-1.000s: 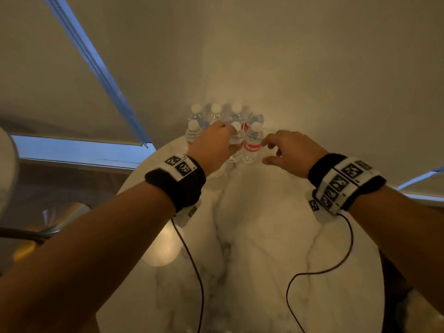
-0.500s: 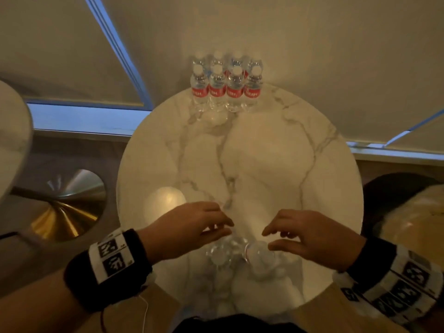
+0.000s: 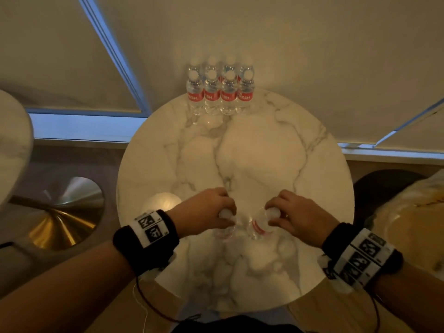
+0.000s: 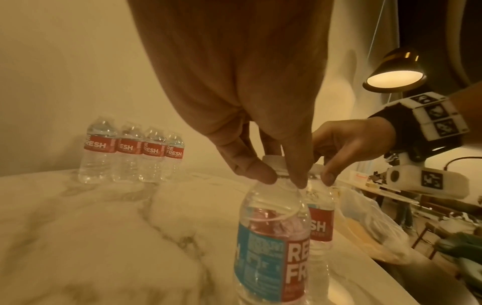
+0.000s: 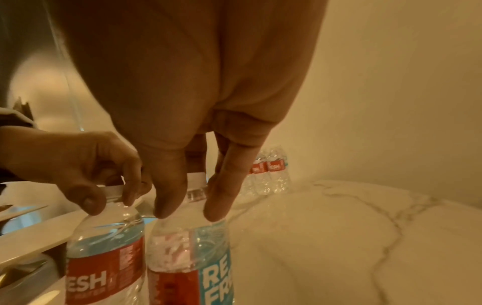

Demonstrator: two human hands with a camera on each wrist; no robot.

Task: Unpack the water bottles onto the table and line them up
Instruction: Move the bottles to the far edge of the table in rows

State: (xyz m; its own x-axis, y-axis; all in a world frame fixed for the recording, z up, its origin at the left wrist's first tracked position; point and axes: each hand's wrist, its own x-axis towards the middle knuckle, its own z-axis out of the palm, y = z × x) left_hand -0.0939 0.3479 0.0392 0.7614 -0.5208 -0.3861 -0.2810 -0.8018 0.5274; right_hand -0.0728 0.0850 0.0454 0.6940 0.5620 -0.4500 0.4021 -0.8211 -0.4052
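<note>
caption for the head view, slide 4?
Left hand and right hand each pinch a bottle neck near the marble table edge; eight bottles stand grouped opposite.

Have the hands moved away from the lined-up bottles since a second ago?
Yes. Both hands, left and right, came back from the lined-up bottles to the table's near side.

Left hand (image 3: pixel 206 212) and right hand (image 3: pixel 293 215) each pinching a bottle cap, eight bottles (image 3: pixel 219 92) grouped at far table (image 3: pixel 300 164) edge
</note>
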